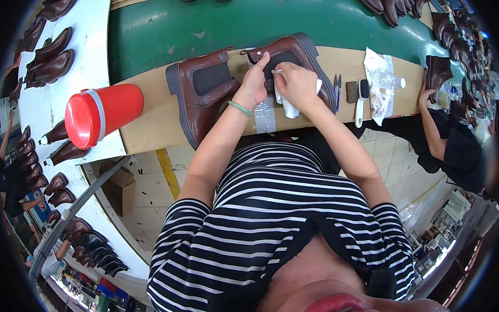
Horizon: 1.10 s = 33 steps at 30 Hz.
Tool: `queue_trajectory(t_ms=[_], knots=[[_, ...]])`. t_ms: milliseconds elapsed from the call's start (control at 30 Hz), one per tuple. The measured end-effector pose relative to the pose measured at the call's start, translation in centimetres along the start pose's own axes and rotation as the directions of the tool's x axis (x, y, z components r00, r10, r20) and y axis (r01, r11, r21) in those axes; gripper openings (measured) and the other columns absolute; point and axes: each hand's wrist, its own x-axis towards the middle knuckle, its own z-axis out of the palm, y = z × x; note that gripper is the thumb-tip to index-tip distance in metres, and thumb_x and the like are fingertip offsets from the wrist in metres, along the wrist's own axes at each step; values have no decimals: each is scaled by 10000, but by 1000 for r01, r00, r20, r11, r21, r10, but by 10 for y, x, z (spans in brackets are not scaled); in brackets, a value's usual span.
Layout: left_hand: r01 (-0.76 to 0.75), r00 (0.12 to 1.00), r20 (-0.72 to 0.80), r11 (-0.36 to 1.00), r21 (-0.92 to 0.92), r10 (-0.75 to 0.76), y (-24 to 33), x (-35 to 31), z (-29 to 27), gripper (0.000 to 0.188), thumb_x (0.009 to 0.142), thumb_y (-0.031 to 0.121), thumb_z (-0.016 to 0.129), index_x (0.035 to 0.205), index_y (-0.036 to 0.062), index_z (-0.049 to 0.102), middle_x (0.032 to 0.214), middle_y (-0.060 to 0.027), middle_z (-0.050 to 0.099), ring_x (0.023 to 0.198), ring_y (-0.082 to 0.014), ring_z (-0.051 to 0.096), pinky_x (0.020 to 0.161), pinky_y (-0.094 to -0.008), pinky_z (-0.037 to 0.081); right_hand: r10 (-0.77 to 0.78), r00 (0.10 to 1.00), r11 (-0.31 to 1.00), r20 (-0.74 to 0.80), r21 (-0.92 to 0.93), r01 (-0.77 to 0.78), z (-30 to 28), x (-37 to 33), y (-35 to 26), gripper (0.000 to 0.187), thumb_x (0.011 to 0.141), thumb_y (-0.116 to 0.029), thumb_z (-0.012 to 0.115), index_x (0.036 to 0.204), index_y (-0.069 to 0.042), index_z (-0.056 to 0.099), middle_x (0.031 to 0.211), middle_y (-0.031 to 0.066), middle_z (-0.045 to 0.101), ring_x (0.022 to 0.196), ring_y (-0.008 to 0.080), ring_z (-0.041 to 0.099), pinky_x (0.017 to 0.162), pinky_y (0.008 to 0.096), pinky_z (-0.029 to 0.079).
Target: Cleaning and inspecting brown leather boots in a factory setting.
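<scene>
One bare left hand [252,83] is bracing its thumb against a glossy brown leather ankle boot [291,44] with a dark side panel, which is lying on tan cardboard [156,123] at the table's near side; its other fingers are partly hiding, so their grip cannot be told. Thumb and fingers together, the right hand [297,84] is clamping a slim pale tool [278,72] above a white cloth [288,106]. A matching brown boot [201,109] is lying left, a white-handled black-bristled brush [359,112] right.
</scene>
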Motion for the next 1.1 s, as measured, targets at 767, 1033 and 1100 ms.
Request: queue_trajectory(t_ms=[767, 1033, 1100], knots=[[-79, 977, 190, 993, -92, 96, -1, -25, 11, 475, 987, 416, 396, 1296, 61, 459, 1260, -73, 542, 1167, -196, 514, 989, -380, 422, -63, 973, 987, -224, -160, 27, 3, 31, 34, 96, 752, -146, 609, 826, -87, 594, 771, 100, 645, 657, 298, 639, 578, 417, 505], [-49, 982, 176, 992, -113, 68, -2, -30, 17, 481, 982, 426, 399, 1303, 72, 455, 1256, -70, 540, 1129, -209, 545, 978, -399, 433, -62, 984, 984, -165, -175, 33, -2, 18, 38, 104, 766, -155, 596, 846, -89, 596, 775, 99, 645, 655, 310, 638, 593, 421, 506], [-60, 982, 176, 994, -89, 75, -2, -26, 9, 497, 979, 437, 401, 1310, 70, 448, 1265, -72, 536, 1150, -209, 531, 996, -401, 414, -60, 978, 989, -200, -144, 32, 3, 27, 32, 108, 780, -156, 591, 861, -85, 591, 796, 108, 646, 667, 318, 636, 607, 429, 505]])
